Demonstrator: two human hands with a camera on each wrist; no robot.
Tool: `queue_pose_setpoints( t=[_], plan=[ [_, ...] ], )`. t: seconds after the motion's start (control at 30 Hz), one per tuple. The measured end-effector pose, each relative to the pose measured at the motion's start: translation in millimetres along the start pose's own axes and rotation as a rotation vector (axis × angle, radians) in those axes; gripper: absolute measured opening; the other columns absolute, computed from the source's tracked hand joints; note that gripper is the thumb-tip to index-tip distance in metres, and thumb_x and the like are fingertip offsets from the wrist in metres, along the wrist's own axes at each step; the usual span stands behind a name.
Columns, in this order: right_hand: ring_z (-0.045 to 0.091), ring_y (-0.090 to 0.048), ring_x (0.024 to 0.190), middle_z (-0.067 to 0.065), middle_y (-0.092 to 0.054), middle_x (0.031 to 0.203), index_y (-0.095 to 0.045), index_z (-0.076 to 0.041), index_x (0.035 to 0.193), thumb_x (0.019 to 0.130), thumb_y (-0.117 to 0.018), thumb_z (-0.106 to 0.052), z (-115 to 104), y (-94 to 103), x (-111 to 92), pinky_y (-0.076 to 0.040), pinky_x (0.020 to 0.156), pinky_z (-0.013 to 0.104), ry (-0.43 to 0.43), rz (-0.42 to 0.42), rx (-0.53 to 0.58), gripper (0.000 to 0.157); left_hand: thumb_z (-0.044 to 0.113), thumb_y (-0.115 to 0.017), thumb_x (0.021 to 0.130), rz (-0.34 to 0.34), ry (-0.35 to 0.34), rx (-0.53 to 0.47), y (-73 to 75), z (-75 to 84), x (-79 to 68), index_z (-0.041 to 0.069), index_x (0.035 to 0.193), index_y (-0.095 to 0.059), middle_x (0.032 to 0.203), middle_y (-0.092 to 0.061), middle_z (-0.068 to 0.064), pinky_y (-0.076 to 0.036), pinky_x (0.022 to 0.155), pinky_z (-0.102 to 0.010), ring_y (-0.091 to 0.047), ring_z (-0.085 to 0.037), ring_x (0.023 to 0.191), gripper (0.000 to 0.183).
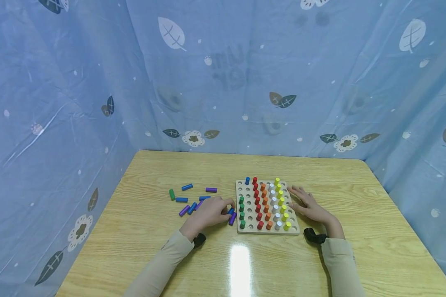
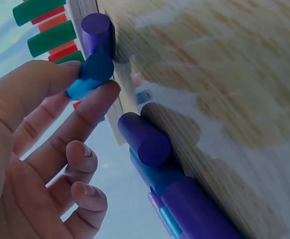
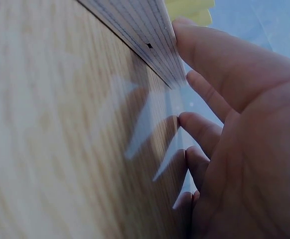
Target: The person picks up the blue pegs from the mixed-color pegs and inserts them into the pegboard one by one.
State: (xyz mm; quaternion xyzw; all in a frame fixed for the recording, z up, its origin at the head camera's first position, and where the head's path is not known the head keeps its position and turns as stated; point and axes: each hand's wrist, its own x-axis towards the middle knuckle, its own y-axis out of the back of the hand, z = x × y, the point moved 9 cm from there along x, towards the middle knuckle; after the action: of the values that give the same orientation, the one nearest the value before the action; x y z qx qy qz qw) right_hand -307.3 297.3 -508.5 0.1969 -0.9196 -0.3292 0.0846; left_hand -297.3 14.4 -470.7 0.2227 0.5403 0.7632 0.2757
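A wooden pegboard [image 1: 268,231] with rows of holes lies on the table. Green, red, orange, white and yellow pegs stand in its columns, and one blue peg [image 1: 247,180] stands at the far left corner. Just left of the board, my left hand [image 1: 210,214] pinches a blue peg [image 2: 91,74] between thumb and fingertips. Close beside it a purple peg [image 1: 232,219] lies by the board's left edge. My right hand [image 1: 312,208] rests at the board's right edge, fingers spread and relaxed, its thumb touching the rim.
Loose pegs lie scattered left of the board: a green peg [image 1: 172,194], several blue ones, and purple ones such as the purple peg [image 1: 211,190] at the back. A patterned blue curtain [image 1: 223,82] hangs behind the wooden table [image 1: 357,194].
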Motion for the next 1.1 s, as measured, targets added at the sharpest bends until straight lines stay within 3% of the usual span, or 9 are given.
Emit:
queue_pose_setpoints(
  t=[0.3, 0.53, 0.83, 1.1],
  plan=[
    [0.047, 0.008, 0.137, 0.027, -0.01, 0.151, -0.025, -0.008, 0.147, 0.095, -0.052, -0.019, 2.7, -0.9, 0.1, 0.012, 0.102, 0.065, -0.002, -0.001, -0.015, 0.059, 0.023, -0.065, 0.085, 0.002, 0.027, -0.089, 4.1, -1.9, 0.4, 0.025, 0.106, -0.061, 0.073, -0.058, 0.014, -0.04, 0.053, -0.019, -0.049, -0.003, 0.059, 0.022],
    [0.046, 0.008, 0.138, 0.026, -0.011, 0.151, -0.025, -0.01, 0.147, 0.096, -0.052, -0.02, 5.9, -0.7, 0.8, 0.012, 0.103, 0.065, -0.014, 0.0, -0.029, 0.059, 0.028, -0.063, 0.087, 0.019, 0.041, -0.099, 8.5, -0.9, 0.3, 0.028, 0.114, -0.059, 0.085, -0.06, 0.012, -0.039, 0.055, -0.02, -0.048, -0.007, 0.065, 0.028],
    [0.045, 0.009, 0.138, 0.025, -0.01, 0.152, -0.024, -0.01, 0.147, 0.096, -0.051, -0.02, 6.4, -0.3, 1.9, 0.012, 0.103, 0.064, -0.02, -0.005, -0.021, 0.058, 0.031, -0.062, 0.088, 0.033, 0.053, -0.128, 14.9, 0.2, 5.5, 0.029, 0.116, -0.061, 0.086, -0.061, 0.012, -0.034, 0.049, -0.02, -0.042, -0.006, 0.055, 0.028],
    [0.044, 0.01, 0.138, 0.024, -0.01, 0.152, -0.023, -0.011, 0.148, 0.096, -0.051, -0.021, 7.1, -0.7, 2.0, 0.013, 0.103, 0.064, -0.021, -0.01, -0.016, 0.06, 0.031, -0.063, 0.087, 0.048, 0.058, -0.153, 19.3, 0.5, 10.4, 0.028, 0.115, -0.061, 0.087, -0.061, 0.011, -0.036, 0.051, -0.021, -0.045, -0.007, 0.058, 0.028]
  ],
)
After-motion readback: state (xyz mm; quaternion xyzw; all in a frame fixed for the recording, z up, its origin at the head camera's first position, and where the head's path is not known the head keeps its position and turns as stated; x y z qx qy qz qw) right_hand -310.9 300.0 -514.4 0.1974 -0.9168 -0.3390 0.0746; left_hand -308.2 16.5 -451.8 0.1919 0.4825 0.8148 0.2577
